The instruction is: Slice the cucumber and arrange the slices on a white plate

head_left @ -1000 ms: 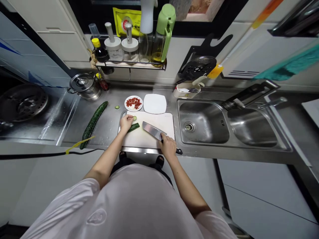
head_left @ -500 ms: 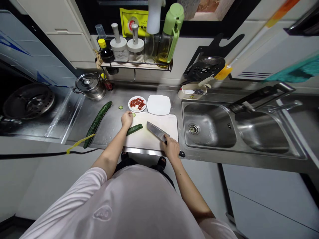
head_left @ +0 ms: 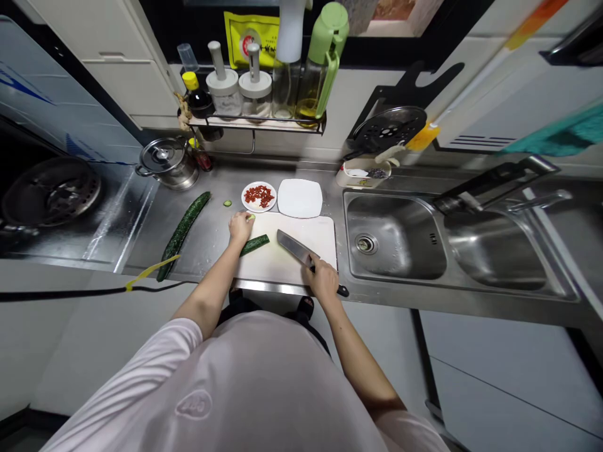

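The left hand has moved away from the body and a bit to the left since a second ago, and the slice has gone with it. The slice was over the board then, and now it is at the far left corner. The right hand and the knife are in much the same place over the board.

The left thumb and fingers are close together, and their tips are clamped on the slice, which is small and green. The right fingers are wrapped tight around the knife's black handle. The blade points up and to the left. I cannot tell if it touches the board.

The cut piece is on the board, just under the left hand and to the left of the blade. One end of it hides behind the left wrist. The long cucumber lies on the counter, left of the board. A little green end sits on the counter between them. A plate of red bits is just past the board, and a white dish is right beside it. The sink is to the right.
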Available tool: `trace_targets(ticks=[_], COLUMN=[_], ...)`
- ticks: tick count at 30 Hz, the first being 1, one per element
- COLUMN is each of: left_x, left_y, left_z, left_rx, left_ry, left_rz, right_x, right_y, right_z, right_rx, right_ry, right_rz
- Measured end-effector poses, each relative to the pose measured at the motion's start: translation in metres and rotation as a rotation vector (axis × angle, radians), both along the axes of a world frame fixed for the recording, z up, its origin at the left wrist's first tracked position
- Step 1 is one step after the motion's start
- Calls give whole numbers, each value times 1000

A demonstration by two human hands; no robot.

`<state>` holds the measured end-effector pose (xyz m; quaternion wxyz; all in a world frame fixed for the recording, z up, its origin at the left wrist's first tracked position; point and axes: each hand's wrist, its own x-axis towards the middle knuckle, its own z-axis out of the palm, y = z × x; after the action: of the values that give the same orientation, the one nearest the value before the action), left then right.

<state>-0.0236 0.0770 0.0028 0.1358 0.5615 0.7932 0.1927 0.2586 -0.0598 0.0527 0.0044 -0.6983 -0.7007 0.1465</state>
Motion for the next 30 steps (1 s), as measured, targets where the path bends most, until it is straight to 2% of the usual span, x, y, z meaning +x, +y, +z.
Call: trace_targets(ticks=[8,12,18,24,30], left_x=[-2,1,11,17,17], left_y=[-18,-39,-65,-70,-71], left_z=[9,17,25,24,16], left_rx=[92,139,142,116,106], left_ry=[-63,-84,-89,-101,-112], left_rz=[-16,-136,-334,-476,-505], right_x=[-7,-14,-36,-57,-71], right_y=[5,11,23,32,34], right_z=[3,6,14,19,24], right_rx=[-54,-81,-177,-214,-240], right_ry=[49,64,48,49,58], right_rz=[-19,-14,95,181,197])
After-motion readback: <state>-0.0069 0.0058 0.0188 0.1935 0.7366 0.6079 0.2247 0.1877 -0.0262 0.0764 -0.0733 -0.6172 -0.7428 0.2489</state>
